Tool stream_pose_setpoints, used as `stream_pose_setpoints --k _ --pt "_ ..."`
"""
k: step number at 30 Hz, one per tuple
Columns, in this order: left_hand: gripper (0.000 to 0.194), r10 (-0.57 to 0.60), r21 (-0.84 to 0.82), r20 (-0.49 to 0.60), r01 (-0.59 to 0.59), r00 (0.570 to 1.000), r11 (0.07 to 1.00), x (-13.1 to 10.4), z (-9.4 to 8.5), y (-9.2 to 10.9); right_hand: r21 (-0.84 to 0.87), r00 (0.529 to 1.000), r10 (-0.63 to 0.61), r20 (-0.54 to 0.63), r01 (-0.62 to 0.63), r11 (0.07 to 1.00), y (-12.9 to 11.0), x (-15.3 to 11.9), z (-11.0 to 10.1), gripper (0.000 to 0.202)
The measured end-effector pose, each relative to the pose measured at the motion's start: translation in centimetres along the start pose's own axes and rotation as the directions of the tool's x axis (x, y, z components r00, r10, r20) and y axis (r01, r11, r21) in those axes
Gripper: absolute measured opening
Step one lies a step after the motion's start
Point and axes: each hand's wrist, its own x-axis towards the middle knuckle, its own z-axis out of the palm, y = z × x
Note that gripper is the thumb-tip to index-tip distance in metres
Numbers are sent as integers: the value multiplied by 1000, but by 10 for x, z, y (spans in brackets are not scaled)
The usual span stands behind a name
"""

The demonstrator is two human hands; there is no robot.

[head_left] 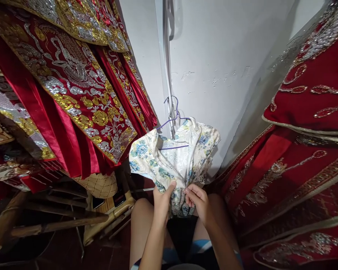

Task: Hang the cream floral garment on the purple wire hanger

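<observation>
A white garment with blue and green flowers (pixel 142 150) hangs on a thin purple hanger (pixel 176 147) against the pale wall. Its front edges meet low down, between the two hands. My left hand (pixel 163 195) grips the cloth left of the front edge, thumb on top and the fingers hidden beneath. My right hand (pixel 196 197) is closed in a pinch on the garment's front edge, just right of the left thumb. Whether a button or other fastener lies between the fingers cannot be made out.
Red embroidered garments (pixel 73 75) hang at the left, and more beaded red cloth (pixel 276 180) fills the right. A bamboo chair (pixel 109 221) stands low at the left, bearing a woven-patterned item (pixel 97 185). Below the hands are the person's bare knees.
</observation>
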Motion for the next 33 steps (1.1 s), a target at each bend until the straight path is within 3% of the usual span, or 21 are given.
stream_pose_setpoints --k 1,3,4,5,6,8,11,16,21,28,33 --pt "73 127 68 -127 -119 984 991 -3 0 -6 -4 1000 15 -12 -15 1000 -2 0 -2 36" --pt "68 409 264 -317 -335 855 905 -10 2 -19 -21 999 45 -13 -46 999 -7 1 -5 33" --pt "63 505 345 -325 -397 800 851 -15 3 -25 -35 999 54 6 -54 998 -9 1 -5 31" --pt "56 550 387 -280 -432 787 815 -19 5 -32 -52 998 56 35 -54 997 -10 1 -5 29" --pt "47 543 391 -197 -442 816 807 -23 7 -38 -67 997 54 62 -49 997 -11 0 -4 27" --pt "29 422 343 -9 -393 907 853 -28 10 -48 -78 994 49 95 -41 996 -10 0 -1 24" --pt "22 267 287 138 -296 954 911 -27 11 -54 -56 994 79 81 -75 996 -8 2 2 22" --pt "14 236 312 282 -322 930 894 -18 4 -51 -93 978 145 147 -132 987 -9 13 3 18" --pt "12 270 395 266 -360 925 845 -19 -4 -46 -229 943 217 254 -159 960 -13 23 6 19" --pt "10 287 397 266 -376 920 837 -26 -5 -38 -235 938 180 297 -111 966 -14 16 5 23" --pt "17 313 425 346 -445 884 788 -15 -3 -48 -174 972 89 219 -51 983 -45 31 3 26"
